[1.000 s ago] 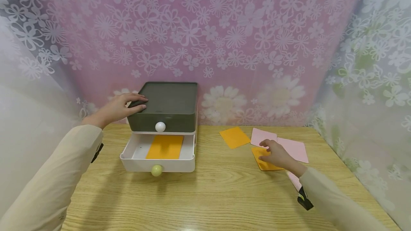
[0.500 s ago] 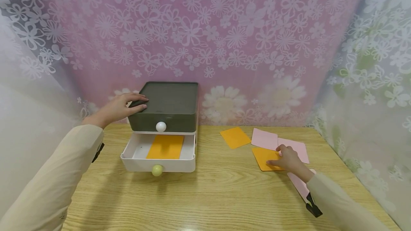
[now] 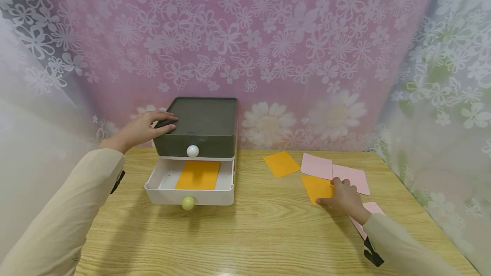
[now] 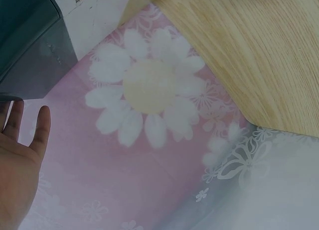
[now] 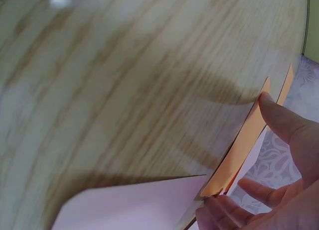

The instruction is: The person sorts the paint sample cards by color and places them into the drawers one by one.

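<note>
My left hand (image 3: pixel 142 130) rests on the left edge of a dark green drawer box (image 3: pixel 203 116), fingers and thumb lying on its top. Below it a white drawer (image 3: pixel 212 197) with a yellow-green knob (image 3: pixel 188 203) is pulled out, an orange card (image 3: pixel 197 176) lying inside. On the right, my right hand (image 3: pixel 345 198) spans another orange card (image 3: pixel 316 187) and grips it by opposite edges. In the right wrist view the thumb is at one end of this orange card (image 5: pixel 239 145) and the fingertips at the other. The hand hides part of it.
A third orange card (image 3: pixel 281 164) and two pink cards, the left pink card (image 3: pixel 316 166) and right pink card (image 3: pixel 352 177), lie behind the right hand. Another pink card (image 3: pixel 374 208) is partly under the right forearm. A white knob (image 3: pixel 193 151) marks the upper drawer.
My right hand has moved right and toward me over the orange card, its thumb now at the near edge and its fingers at the far right. The left hand has stayed still.
</note>
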The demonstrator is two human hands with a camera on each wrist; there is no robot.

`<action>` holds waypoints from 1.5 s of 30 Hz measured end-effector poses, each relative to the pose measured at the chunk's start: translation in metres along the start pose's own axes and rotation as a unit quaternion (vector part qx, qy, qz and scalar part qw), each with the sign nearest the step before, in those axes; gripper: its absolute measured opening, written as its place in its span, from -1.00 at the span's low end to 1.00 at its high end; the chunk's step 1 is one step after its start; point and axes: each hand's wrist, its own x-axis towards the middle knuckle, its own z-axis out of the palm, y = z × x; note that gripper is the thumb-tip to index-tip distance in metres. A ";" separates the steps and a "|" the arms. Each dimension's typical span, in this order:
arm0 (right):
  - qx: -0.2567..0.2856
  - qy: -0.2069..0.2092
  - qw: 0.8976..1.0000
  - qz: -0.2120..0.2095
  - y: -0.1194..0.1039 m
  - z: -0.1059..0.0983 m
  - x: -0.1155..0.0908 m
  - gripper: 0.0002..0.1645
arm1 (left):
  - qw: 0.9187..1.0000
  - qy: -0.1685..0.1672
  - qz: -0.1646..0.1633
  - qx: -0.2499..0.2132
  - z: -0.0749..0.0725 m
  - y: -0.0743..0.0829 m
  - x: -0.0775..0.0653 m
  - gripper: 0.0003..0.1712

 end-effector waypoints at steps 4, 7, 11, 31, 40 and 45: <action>0.017 -0.007 1.000 -0.013 -0.004 -0.001 -0.001 -0.02 | 1.000 -0.002 -0.003 -0.002 0.000 0.000 0.000 -0.47; 0.035 -0.012 0.999 -0.024 -0.006 0.000 0.000 -0.04 | 1.000 0.003 -0.004 -0.005 0.000 0.000 0.000 -0.48; 0.059 -0.019 0.997 -0.042 -0.006 0.002 0.001 -0.06 | 1.000 0.011 -0.005 -0.011 0.001 -0.001 0.001 -0.50; 0.082 -0.051 0.995 -0.011 -0.008 -0.006 0.003 -0.19 | 1.000 0.008 -0.007 -0.008 0.002 -0.003 0.002 -0.49; 0.241 -0.176 0.953 -0.046 0.012 -0.026 0.015 -0.56 | 1.000 0.004 -0.007 -0.002 0.002 -0.004 0.001 -0.49; 0.303 -0.241 0.921 -0.050 0.023 -0.035 0.023 -0.52 | 1.000 0.009 -0.008 -0.012 0.002 -0.003 0.001 -0.50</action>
